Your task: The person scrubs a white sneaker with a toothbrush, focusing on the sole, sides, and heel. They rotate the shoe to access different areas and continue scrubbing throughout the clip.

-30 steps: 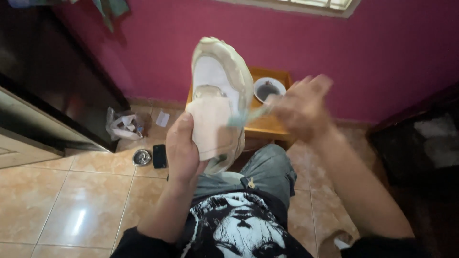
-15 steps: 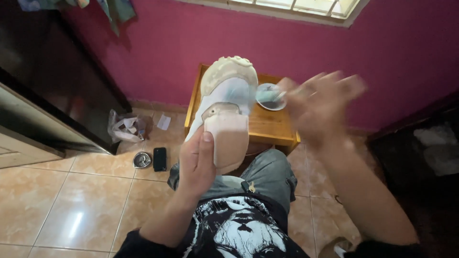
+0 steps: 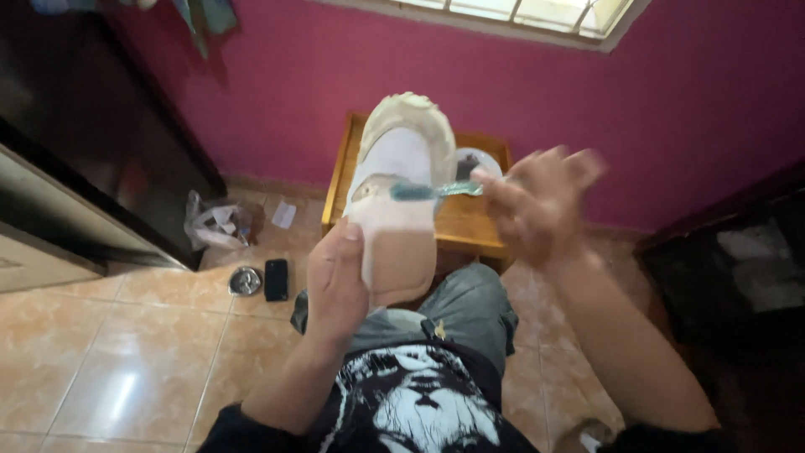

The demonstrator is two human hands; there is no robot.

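Far to the left of my fingers, on the floor, lie a crumpled bag (image 3: 214,225), a small round tin (image 3: 245,280) and a dark phone (image 3: 276,278) — well apart from me, yet anything I flick off the brush could land there.

My left hand (image 3: 335,281) holds the shoe (image 3: 401,197) up over my lap, sole toward me, fingers narrow around its heel end with the thumb pressed on the sole. That grip is only at one end, so a hard stroke could twist the shoe or lever it out of my hold; it would drop onto my knee or the tiles.

Across the sole lies the brush (image 3: 432,190), its head on the pale rubber. My right hand (image 3: 537,201) is closed on the handle, though the blur hides how firmly. If the bristles skid off the edge, I judge my left thumb is near enough to get scraped.

Just past the shoe, on the wooden surface (image 3: 470,222), sits a bowl (image 3: 478,159) — a wide swing of my right fingers might knock it.
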